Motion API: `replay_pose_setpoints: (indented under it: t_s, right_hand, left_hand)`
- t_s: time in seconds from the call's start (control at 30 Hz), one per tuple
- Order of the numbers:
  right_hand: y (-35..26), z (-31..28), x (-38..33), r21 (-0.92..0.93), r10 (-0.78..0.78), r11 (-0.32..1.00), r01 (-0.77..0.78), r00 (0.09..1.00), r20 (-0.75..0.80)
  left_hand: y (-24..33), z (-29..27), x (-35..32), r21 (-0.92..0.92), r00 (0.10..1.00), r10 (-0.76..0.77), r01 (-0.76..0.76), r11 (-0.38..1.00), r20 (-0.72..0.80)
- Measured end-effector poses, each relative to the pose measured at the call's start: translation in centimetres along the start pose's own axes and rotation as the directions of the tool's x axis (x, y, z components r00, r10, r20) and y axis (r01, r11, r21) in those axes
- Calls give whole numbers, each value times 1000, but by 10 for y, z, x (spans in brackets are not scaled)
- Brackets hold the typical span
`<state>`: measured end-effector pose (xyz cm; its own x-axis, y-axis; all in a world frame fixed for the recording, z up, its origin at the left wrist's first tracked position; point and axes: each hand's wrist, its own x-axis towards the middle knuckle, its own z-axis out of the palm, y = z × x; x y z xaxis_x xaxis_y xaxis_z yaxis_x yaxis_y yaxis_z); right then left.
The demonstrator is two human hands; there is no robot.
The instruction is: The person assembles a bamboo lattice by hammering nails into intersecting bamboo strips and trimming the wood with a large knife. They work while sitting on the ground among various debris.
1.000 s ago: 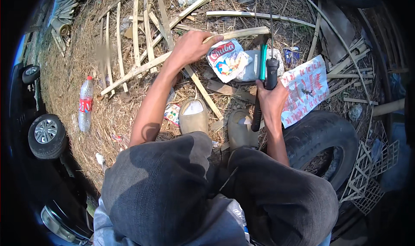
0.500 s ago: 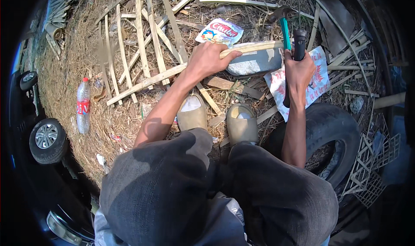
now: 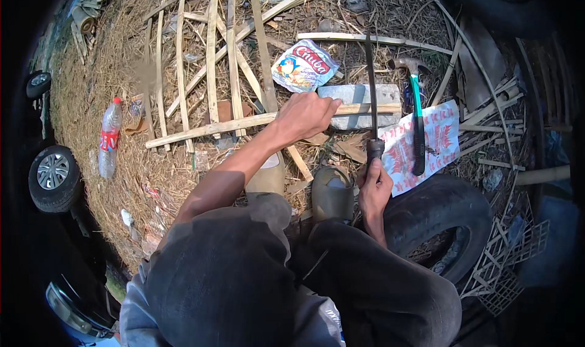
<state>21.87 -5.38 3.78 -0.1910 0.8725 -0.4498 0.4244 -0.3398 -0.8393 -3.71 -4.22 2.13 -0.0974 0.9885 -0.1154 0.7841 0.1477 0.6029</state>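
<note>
left hand closed round a bamboo strip, its end across a stone block | right hand wrapped on a long-bladed knife, blade crossing over | lining-up step imo, wants left fingers clear | outdoors: plastic bottle on strawy ground, claw hammer partly over paper, tyre nearby

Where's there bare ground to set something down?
Best looks the dry straw between the bottle and the bundled strips, upper left. A smaller, littered patch lies between the bottle and left forearm. Crowded: around the right hand (long blade, hammer, printed sheet, tyre), and the block, crossed by the bamboo strip under the left hand.
</note>
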Motion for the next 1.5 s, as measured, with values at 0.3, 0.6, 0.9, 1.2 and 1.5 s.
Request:
replay_pose_setpoints:
  t_s: [0.3,0.6,0.9,1.2,1.5]
  right_hand:
    - [30,24,-13,21,-99,995,97,990,98]
    - [9,36,-6,217,29,972,-87,965,260]
    - [-12,40,24,75,-38,997,32,996,81]
    - [-12,43,31,55,65,995,-77,979,194]
    - [-12,46,24,174,152,966,-189,967,206]
  left_hand:
    - [-7,1,-11,-135,942,-255,230,964,-218]
    - [-27,7,-37,33,942,-260,272,962,-211]
    - [-12,-20,13,100,907,-18,66,993,-421]
    - [-54,1,26,214,954,-11,79,974,-301]
    - [-45,4,19,118,952,-46,85,989,-302]
